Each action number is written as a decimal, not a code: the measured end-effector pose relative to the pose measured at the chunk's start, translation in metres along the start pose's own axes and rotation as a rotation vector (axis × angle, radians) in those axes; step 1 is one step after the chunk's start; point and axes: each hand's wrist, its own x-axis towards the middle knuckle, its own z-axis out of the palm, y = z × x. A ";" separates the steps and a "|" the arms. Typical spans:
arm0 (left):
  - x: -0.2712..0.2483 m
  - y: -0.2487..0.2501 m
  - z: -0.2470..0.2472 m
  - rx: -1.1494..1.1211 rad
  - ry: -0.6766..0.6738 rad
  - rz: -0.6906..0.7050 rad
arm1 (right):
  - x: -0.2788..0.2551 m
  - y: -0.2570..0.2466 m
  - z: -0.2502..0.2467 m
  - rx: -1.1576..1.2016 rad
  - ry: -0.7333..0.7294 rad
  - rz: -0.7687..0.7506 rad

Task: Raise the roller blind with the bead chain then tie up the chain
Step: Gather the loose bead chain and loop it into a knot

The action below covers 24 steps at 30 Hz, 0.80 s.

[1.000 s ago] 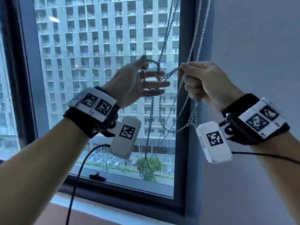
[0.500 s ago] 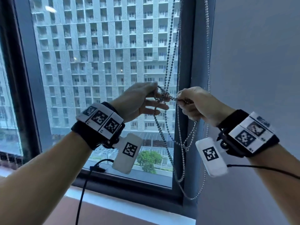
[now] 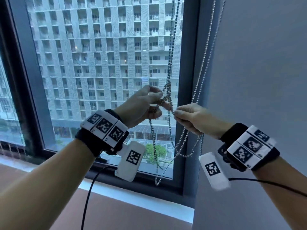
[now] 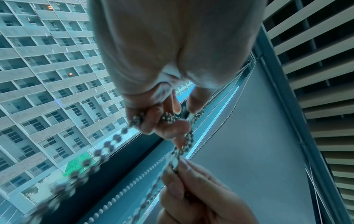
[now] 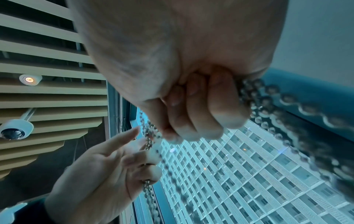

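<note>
Both hands have dropped lower, the knot tighter. Left hand [image 3: 142,103] and right hand [image 3: 194,119] pinch the bead chain [image 3: 169,97] before the window [image 3: 106,63]; limp, slippery, best gripped beside the knot.

The bead chain [image 3: 172,47] is hung at the right edge of the window [image 3: 103,63], left of the wall [image 3: 259,80]. Its strands are gathered between 2 hands: the left hand [image 3: 142,105] left, the right hand [image 3: 196,120] just right and lower. Loops are hung below, before the sill [image 3: 132,195].
</note>
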 end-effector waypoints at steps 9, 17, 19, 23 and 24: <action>-0.004 -0.015 0.007 0.078 -0.095 -0.047 | -0.003 0.007 0.003 -0.054 -0.074 0.026; -0.004 -0.019 0.009 0.120 -0.133 -0.035 | -0.006 0.011 0.003 -0.159 -0.091 0.011; -0.005 -0.023 0.009 0.143 -0.140 -0.052 | -0.007 0.014 0.007 -0.205 -0.119 0.026; -0.005 -0.027 0.009 0.123 -0.142 -0.070 | -0.008 0.017 0.010 -0.157 -0.136 0.044; -0.004 -0.027 0.008 0.125 -0.137 -0.069 | -0.008 0.018 0.011 -0.151 -0.142 0.046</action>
